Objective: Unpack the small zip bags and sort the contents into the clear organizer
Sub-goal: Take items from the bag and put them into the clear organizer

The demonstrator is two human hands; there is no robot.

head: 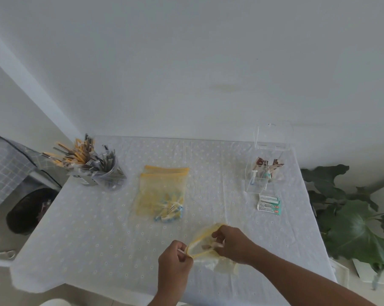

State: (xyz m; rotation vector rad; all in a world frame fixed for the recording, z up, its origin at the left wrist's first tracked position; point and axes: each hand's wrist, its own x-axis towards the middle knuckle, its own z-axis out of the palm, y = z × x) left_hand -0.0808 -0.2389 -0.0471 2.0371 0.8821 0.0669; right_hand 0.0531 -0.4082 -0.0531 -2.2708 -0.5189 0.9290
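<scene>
Seen from a head-worn camera looking down, a table covered in a white dotted cloth [98, 228] fills the scene. Near the front edge, a person holds a small translucent zip bag with a yellow zipper strip [205, 247] just above the cloth, its mouth pulled open toward the camera. The left hand [175, 261] is closed in a pinch on the near-left lip of the bag. The right hand [232, 244] curls over the far-right lip, fingers gripping the rim and seemingly dipping inside, where a small brownish item shows; what it is cannot be told. The bag looks very light, thin and limp, sagging below the rim, so it is likely to collapse or slide unless held by the stiffer yellow strip on both sides. Both forearms reach in from the lower edge, the right one crossing diagonally from the lower right. In the middle of the table lies a stack of yellow-edged mesh zip bags [162, 191] holding small blue and white packets. At the far right stands the clear acrylic organizer with divided compartments [261, 175], lid raised, already holding a few brown, white and teal items. Just in front of it lie white and teal sachets [269, 204]. At the far left, a clear plastic cup crammed with long wrapped sticks [102, 173] stands near the table corner.
</scene>
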